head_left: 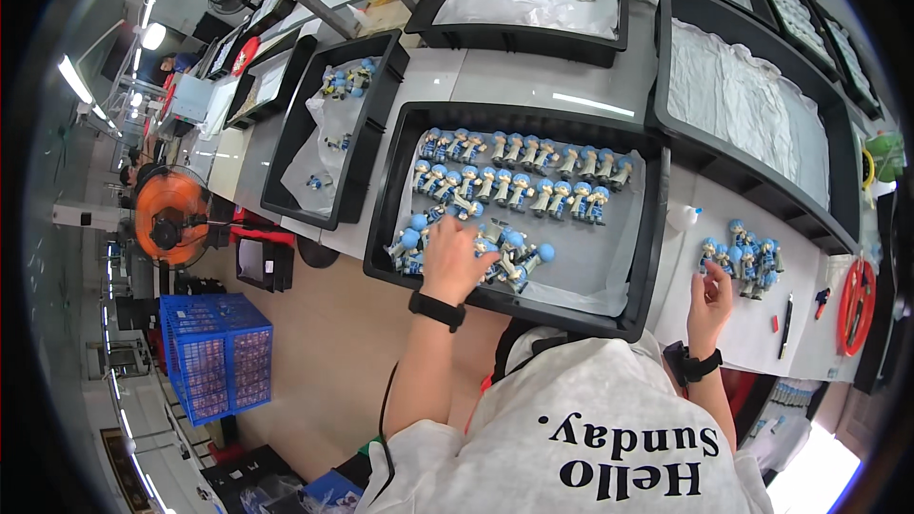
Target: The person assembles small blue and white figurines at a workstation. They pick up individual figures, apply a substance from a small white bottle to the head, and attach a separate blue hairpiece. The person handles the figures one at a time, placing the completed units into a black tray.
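Small figurines with blue caps stand in rows in the black tray (657, 238), which is lined with white sheeting. At the tray's near left is a jumbled heap of figurines (515, 262). Over that heap is my left hand (451, 259), its thumb apart from the fingers; the fingertips are partly hidden among the figurines. To the right, on the white tabletop, lies another cluster of figurines (759, 265). My right hand (709, 305) is at the cluster's left edge, fingers and thumb closed on a figurine (707, 248).
A lined black tray (752, 105) sits at the far right, another (533, 0) at the back. The left tray (333, 133) holds several figurines. A small white bottle (684, 218), a black pen (786, 326) and a red cable coil (856, 307) are on the right.
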Motion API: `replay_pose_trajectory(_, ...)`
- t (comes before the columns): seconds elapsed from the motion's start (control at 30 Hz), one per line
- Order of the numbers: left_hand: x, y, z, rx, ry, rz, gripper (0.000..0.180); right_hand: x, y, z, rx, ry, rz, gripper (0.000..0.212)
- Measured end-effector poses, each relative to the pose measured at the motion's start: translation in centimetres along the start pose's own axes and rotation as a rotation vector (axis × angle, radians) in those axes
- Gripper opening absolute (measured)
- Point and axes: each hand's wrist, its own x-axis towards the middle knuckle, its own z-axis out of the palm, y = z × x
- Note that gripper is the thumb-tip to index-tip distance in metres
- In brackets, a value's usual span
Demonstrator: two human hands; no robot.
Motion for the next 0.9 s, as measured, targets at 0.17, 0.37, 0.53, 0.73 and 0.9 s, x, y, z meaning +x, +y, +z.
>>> replay_pose_trajectory(0.17,-0.5,-2.6,0.4,-0.097,-0.194,-0.16,0.03,0.0,-3.8,1.3,0.16,-0.077,0.016,0.021)
replay_pose_trajectory(0.37,-0.6,0.5,-0.3,-0.737,-0.056,-0.153,0.027,-0.8,-7.8,2.0,0.371,-0.294,0.163,0.019)
replay_pose_trajectory(0.53,-0.3,9.3,0.6,-1.181,-0.168,0.067,0.031,-0.8,-11.4,4.8,0.462,-0.58,0.156,0.056)
replay_pose_trajectory(0.73,-0.2,12.9,1.3,-1.252,-0.232,0.14,0.031,0.2,-10.7,4.4,0.609,-0.545,0.118,0.056)
replay_pose_trajectory(0.9,0.7,12.6,1.4,-1.156,-0.314,0.216,0.025,0.0,-10.3,3.9,0.676,-0.519,0.181,0.054)
